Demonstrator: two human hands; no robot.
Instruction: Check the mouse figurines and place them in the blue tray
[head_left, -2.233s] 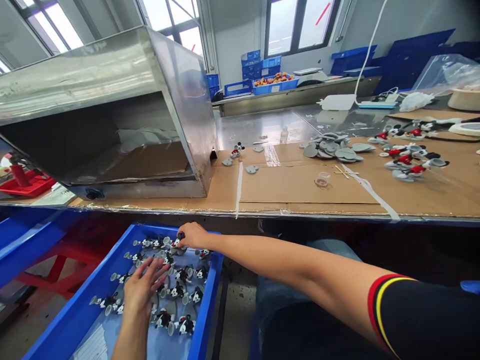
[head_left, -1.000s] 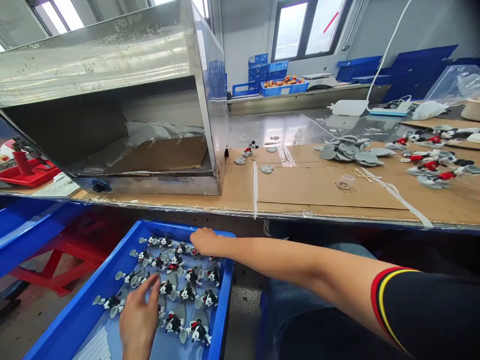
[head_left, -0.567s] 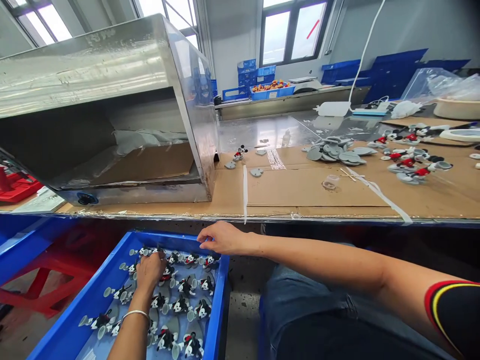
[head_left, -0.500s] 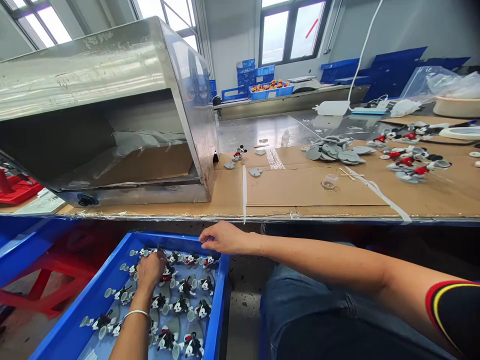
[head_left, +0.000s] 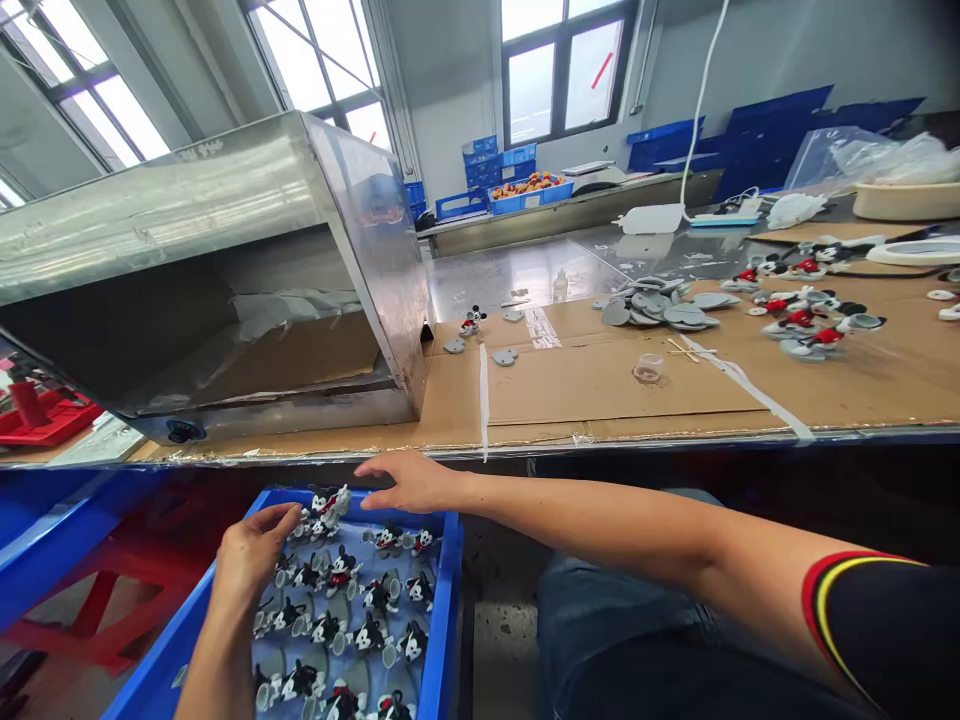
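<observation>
A blue tray [head_left: 444, 600] sits low in front of my knees and holds several black, white and red mouse figurines [head_left: 360, 605] on grey bases, laid in rows. My left hand [head_left: 251, 548] is over the tray's far left part, its fingers closed on a small bunch of raised figurines [head_left: 324, 503]. Reaching across above the tray's far rim, my right hand [head_left: 409, 480] has its fingers stretched out flat. Its fingertips come close to that same bunch, and it holds nothing.
A cardboard-covered workbench [head_left: 600, 385] runs above the tray. On it stand a large open steel box [head_left: 225, 270], a lone figurine [head_left: 471, 320], a heap of grey bases [head_left: 652, 305], a small clear cup [head_left: 647, 368] and more figurines [head_left: 810, 328]. A red frame [head_left: 90, 600] stands lower left.
My left hand has closed on a few figurines at the tray's far end and lifted them. My right hand has opened and slid left toward them. The view tilted up slightly.
</observation>
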